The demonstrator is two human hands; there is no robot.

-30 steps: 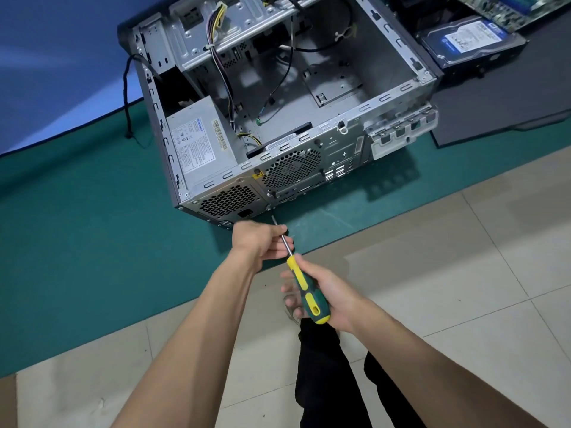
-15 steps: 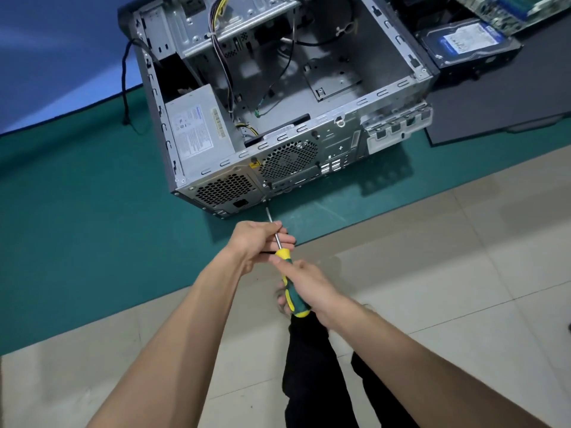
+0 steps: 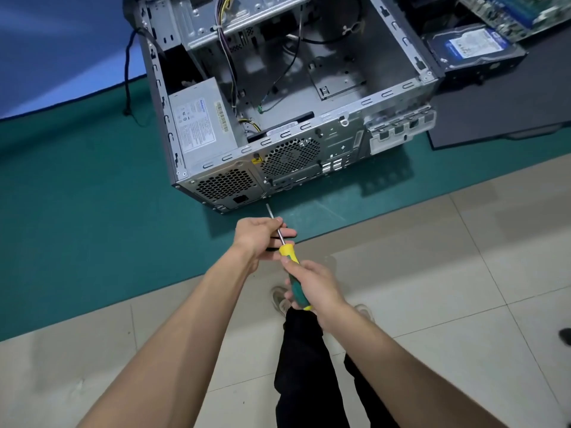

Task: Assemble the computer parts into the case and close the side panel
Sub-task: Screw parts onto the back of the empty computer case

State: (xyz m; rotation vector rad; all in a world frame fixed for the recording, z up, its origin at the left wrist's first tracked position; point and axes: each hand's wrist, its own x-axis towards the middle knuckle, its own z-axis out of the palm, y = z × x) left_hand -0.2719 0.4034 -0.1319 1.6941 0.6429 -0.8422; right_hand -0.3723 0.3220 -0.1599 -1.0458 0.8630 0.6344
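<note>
Since the earlier frame, the right hand has slid up the screwdriver handle, fingers wrapped around it. The left hand pinches its shaft. The open computer case lies on the green mat; its power supply label is unreadable.

No wording is legible: print on the power supply label, centre left, and hard drive label, upper right, blurs.
</note>
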